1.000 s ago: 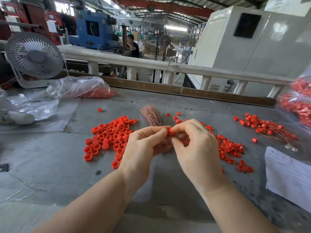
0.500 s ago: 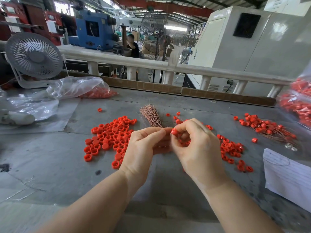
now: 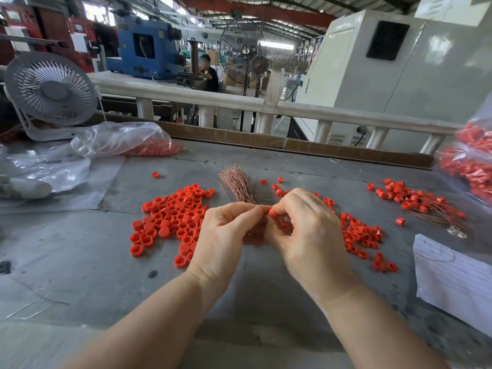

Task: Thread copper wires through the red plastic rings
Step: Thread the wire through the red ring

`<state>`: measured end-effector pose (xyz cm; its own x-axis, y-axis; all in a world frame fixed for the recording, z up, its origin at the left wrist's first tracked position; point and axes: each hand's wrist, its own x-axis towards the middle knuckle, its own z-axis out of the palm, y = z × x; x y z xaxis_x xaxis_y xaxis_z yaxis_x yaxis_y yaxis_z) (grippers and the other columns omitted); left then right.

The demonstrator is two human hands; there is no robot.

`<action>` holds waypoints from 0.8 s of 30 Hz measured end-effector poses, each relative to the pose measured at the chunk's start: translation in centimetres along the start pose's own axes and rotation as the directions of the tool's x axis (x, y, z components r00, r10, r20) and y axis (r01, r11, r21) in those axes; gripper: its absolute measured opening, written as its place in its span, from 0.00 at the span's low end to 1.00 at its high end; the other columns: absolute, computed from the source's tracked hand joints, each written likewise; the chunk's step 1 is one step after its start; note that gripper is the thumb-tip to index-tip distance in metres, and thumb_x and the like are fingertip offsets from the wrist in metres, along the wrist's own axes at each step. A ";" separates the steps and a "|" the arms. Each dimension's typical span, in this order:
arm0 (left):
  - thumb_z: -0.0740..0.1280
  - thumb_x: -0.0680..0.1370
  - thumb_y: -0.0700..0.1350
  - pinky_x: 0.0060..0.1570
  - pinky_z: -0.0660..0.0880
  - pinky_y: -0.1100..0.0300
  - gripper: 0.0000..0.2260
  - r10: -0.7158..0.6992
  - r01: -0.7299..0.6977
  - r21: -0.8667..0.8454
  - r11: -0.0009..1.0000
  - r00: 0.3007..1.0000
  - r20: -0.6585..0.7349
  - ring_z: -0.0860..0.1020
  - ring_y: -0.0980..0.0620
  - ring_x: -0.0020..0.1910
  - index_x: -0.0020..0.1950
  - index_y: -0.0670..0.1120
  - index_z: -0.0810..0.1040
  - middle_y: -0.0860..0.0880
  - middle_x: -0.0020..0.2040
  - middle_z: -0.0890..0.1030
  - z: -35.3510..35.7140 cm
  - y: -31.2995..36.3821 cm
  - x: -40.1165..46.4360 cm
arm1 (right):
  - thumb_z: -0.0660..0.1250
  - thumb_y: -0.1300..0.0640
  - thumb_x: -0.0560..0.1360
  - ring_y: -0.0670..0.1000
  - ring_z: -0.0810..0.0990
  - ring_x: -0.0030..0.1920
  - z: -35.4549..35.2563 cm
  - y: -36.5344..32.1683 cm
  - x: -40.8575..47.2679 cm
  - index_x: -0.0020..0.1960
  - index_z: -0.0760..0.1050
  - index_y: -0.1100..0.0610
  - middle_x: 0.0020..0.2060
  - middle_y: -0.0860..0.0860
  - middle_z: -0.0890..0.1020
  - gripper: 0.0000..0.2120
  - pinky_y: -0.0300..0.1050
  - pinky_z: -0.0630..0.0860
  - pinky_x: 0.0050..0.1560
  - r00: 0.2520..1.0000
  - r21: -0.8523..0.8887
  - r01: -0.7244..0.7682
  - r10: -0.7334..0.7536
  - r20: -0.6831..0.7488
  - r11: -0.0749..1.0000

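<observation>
Both hands meet over the grey worktop (image 3: 80, 251). The right hand (image 3: 308, 235) pinches one small red plastic ring (image 3: 272, 213) between thumb and forefinger, its other fingers curled beneath. The left hand (image 3: 223, 235) has its fingers bent, tips pressed together right against that ring; whether they pinch a wire cannot be told.

Just beyond the fingertips lies one bundle of thin copper wires (image 3: 237, 186), fanned away from the person. Left of the left hand's fingers spreads one loose heap of red rings (image 3: 170, 219), too many to count. Right of the right hand's fingers lies a second scatter of rings (image 3: 362, 235). Farther right sits a third pile of rings with wires through them (image 3: 415, 198).

Two clear plastic bags of red parts are in view: one far left (image 3: 119, 141), one at the right edge (image 3: 471, 161). One white sheet of paper (image 3: 452, 278) lies near the right wrist. One white desk fan (image 3: 50, 89) stands far left.
</observation>
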<state>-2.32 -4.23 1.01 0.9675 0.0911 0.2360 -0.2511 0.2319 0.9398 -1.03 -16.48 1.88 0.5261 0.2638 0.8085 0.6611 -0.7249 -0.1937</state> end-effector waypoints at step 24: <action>0.71 0.64 0.43 0.37 0.76 0.68 0.09 -0.086 0.103 -0.192 0.976 0.992 0.097 0.81 0.57 0.36 0.42 0.45 0.84 0.47 0.38 0.84 -0.9 -0.6 1.0 | 0.71 0.68 0.68 0.44 0.78 0.39 0.2 0.1 -0.3 0.50 0.68 0.50 0.39 0.47 0.80 0.20 0.41 0.77 0.41 0.995 0.235 -0.063 0.080 -0.063 0.970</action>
<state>-1.22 -3.43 0.46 0.9839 -0.0233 0.1774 -0.1512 0.4217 0.8940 -1.03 -16.47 1.52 0.5426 0.1640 0.8238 0.7338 -0.5699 -0.3698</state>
